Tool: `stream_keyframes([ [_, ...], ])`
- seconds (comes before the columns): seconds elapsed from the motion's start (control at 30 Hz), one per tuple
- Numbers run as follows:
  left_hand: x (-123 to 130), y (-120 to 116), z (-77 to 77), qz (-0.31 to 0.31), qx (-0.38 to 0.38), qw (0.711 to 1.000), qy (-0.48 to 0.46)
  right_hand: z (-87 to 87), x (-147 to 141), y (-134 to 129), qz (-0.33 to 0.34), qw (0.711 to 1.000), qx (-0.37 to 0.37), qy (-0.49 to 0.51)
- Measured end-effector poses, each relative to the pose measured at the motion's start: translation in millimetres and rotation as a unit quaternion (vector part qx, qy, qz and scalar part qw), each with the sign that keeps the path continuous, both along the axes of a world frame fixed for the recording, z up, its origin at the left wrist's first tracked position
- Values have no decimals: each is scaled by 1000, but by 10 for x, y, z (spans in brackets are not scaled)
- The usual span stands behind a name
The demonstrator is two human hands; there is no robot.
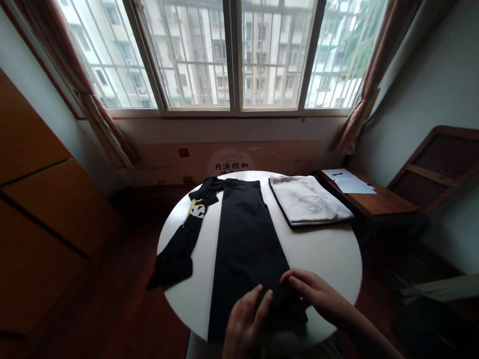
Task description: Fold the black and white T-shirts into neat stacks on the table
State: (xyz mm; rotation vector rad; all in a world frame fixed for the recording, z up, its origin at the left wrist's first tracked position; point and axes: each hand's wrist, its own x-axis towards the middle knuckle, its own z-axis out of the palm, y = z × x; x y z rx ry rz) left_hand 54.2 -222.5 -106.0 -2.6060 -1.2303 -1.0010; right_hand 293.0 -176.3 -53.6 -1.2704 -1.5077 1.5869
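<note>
Black trousers (243,237) lie lengthwise on a round white table (326,261), their lower end near the front edge. My left hand (245,321) is at that lower end, palm over the dark cloth, with its fingers apart. To its right, my right hand (312,292) touches the trousers' right edge, thumb and fingers close together; what cloth lies between them is too dark to make out. A crumpled black garment with a yellow and white print (197,208) lies on the left. Folded white and black cloth (307,200) rests at the back right.
Behind the table's right side stands a low wooden table (388,203) with white papers (349,182) on it. A wooden chair (440,165) leans at the right wall. Orange-brown cabinets (37,235) stand at the left. A barred window and curtains are behind.
</note>
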Motion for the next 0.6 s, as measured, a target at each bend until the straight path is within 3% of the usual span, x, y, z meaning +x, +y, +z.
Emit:
stream_keyframes([
  [0.13,-392,-119,-91,127,-51,990,42,33,42,20,-20,1000,-20,12],
  [0.27,-624,-155,-63,192,-87,977,34,46,168,-9,14,1000,16,-6],
  [0.43,-729,-148,37,232,-134,963,22,55,286,-175,131,983,93,-92],
  [0.6,-825,-174,14,219,-163,961,34,-56,208,-315,103,969,171,-146],
])
